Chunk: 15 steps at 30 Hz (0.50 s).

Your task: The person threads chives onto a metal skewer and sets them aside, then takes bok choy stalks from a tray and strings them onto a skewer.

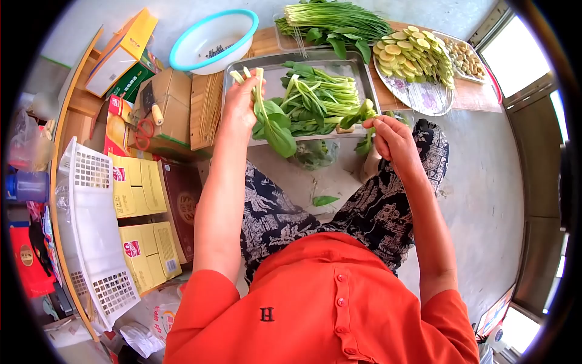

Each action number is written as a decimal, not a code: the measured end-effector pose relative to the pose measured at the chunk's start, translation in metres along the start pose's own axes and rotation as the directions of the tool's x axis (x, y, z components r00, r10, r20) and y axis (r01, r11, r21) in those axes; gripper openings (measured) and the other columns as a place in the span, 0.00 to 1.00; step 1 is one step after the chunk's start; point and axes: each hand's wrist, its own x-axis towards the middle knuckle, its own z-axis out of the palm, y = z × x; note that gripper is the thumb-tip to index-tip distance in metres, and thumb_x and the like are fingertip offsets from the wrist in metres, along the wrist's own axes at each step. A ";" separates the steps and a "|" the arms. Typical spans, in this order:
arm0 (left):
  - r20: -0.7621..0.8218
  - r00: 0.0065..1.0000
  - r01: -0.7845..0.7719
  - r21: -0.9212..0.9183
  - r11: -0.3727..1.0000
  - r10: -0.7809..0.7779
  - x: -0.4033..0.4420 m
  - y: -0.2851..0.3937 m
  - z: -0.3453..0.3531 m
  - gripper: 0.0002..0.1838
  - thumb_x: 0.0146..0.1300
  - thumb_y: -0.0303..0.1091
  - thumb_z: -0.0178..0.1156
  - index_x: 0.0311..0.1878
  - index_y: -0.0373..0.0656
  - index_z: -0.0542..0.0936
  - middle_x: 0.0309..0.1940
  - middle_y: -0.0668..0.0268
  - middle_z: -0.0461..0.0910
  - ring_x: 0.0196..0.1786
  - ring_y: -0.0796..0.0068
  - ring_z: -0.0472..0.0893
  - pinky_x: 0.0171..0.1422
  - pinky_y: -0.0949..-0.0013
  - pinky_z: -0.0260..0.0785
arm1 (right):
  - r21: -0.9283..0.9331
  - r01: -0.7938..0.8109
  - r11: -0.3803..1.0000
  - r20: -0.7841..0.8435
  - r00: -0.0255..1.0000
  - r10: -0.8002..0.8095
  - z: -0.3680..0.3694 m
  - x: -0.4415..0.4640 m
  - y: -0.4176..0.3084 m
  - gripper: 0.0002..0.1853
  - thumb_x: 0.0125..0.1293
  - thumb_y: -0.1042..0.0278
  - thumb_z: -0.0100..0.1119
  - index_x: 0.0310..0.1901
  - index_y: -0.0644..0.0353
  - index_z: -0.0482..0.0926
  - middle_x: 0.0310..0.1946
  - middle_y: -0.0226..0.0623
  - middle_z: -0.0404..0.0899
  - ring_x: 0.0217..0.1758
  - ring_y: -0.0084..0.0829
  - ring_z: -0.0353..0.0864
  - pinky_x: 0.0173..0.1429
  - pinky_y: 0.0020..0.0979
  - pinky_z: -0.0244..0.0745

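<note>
My left hand (239, 104) is closed round a few stalks of leafy greens (276, 128), pale stem ends up and broad leaves hanging over the tray's near left edge. At the tray's near right corner my right hand (391, 136) pinches a small leafy green sprig (361, 113) between thumb and fingers. Between the hands, a heap of leafy greens (324, 94) lies in the metal tray (267, 68), stems mostly toward the right. Another bunch of green leaves shows just below the right hand, partly hidden by it.
Behind the tray stand a blue-rimmed basin (213, 41), a pile of long green chives (339, 21) and a plate (418, 100) of skewered slices. Bamboo skewers (211, 103) lie left. Scissors (143, 132) and a knife rest on a carton. A loose leaf (325, 200) is on the floor.
</note>
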 end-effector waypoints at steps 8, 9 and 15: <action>0.167 0.986 -0.026 0.002 1.000 0.025 -0.068 0.004 0.021 0.15 0.60 0.30 0.67 0.49 0.39 0.77 0.39 0.65 0.81 0.34 0.81 0.77 0.38 0.77 0.72 | -0.072 0.007 0.997 0.160 0.987 0.004 0.068 -0.024 -0.052 0.15 0.75 0.64 0.44 0.43 0.63 0.80 0.11 0.17 0.59 0.13 0.10 0.52 0.19 0.17 0.46; 0.168 0.985 -0.024 -0.002 1.000 0.024 -0.075 0.004 0.024 0.15 0.60 0.30 0.67 0.49 0.39 0.77 0.39 0.65 0.81 0.34 0.81 0.77 0.38 0.77 0.72 | -0.080 0.011 0.997 0.196 0.981 0.005 0.073 -0.026 -0.054 0.15 0.75 0.63 0.44 0.43 0.64 0.80 0.11 0.17 0.59 0.12 0.10 0.52 0.19 0.17 0.46; 0.117 0.954 -0.289 0.093 0.953 0.278 -0.100 0.010 0.036 0.13 0.61 0.27 0.66 0.47 0.37 0.76 0.40 0.64 0.81 0.39 0.80 0.78 0.44 0.75 0.72 | -0.102 0.048 0.994 0.242 0.970 -0.022 0.091 -0.030 -0.061 0.15 0.75 0.62 0.46 0.44 0.64 0.80 0.11 0.16 0.59 0.13 0.10 0.53 0.19 0.17 0.46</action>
